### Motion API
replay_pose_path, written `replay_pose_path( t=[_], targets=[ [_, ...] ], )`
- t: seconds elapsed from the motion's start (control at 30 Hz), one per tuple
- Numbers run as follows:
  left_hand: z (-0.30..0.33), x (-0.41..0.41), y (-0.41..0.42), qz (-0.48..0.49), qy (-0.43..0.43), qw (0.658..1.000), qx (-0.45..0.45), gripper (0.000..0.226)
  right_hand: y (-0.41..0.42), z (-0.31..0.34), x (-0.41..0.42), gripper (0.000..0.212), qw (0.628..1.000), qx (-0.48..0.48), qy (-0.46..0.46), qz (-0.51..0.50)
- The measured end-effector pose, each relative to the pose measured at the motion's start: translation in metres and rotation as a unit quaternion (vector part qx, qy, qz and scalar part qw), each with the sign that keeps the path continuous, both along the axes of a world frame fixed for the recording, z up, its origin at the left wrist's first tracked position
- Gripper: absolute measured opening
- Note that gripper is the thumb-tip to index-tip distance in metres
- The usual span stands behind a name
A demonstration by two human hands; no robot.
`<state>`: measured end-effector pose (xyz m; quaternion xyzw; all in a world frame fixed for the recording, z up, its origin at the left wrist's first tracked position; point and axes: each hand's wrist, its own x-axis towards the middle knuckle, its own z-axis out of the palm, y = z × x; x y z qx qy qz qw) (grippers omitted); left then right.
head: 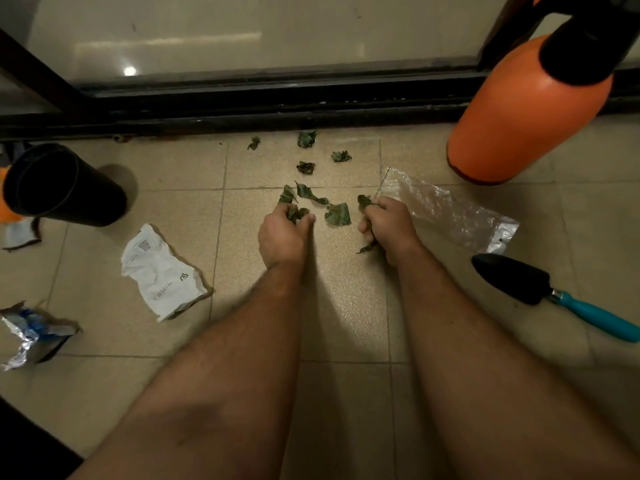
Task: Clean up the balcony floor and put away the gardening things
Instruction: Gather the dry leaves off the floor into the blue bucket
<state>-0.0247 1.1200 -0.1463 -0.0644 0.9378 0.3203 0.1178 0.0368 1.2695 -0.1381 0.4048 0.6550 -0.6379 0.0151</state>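
On tiles: seven loose leaves (337, 214), two hands (282, 237).

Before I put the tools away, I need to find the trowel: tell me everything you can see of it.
The trowel lies flat on the tiled floor, to the right of the right hand, which does not touch it. It has a black scoop-shaped blade that looks like plastic or coated metal, a short silvery collar, and a teal handle running off toward the lower right edge of the view. The blade tip points up and left, toward the clear plastic bag, close to the bag's corner; contact there is unclear.
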Motion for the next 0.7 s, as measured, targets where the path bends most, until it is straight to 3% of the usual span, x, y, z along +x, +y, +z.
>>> replay_pose_path(
  t=[0.2, 0.33, 0.47, 0.57, 0.7],
  targets=[
    [0.004, 0.004, 0.014, -0.016, 0.019, 0.999, -0.046, 0.018, 0.000, 0.007, -0.007, 0.045, 0.981, -0.183, 0.038, -0.053],
    [0.010, 0.009, 0.018, 0.036, 0.021, 0.996, 0.073, 0.011, -0.002, 0.006, -0.017, 0.035, 0.975, -0.207, 0.034, -0.066],
    [0.015, 0.001, 0.016, 0.149, 0.025, 0.963, 0.225, 0.024, -0.004, 0.002, -0.023, 0.033, 0.971, -0.221, 0.062, -0.065],
    [0.018, -0.012, 0.007, 0.208, -0.007, 0.943, 0.259, 0.030, -0.006, -0.002, -0.025, 0.028, 0.957, -0.252, 0.120, -0.077],
    [0.019, -0.028, -0.009, 0.181, -0.033, 0.952, 0.244, 0.028, -0.011, -0.002, -0.030, 0.018, 0.933, -0.309, 0.161, -0.086]
  ],
)
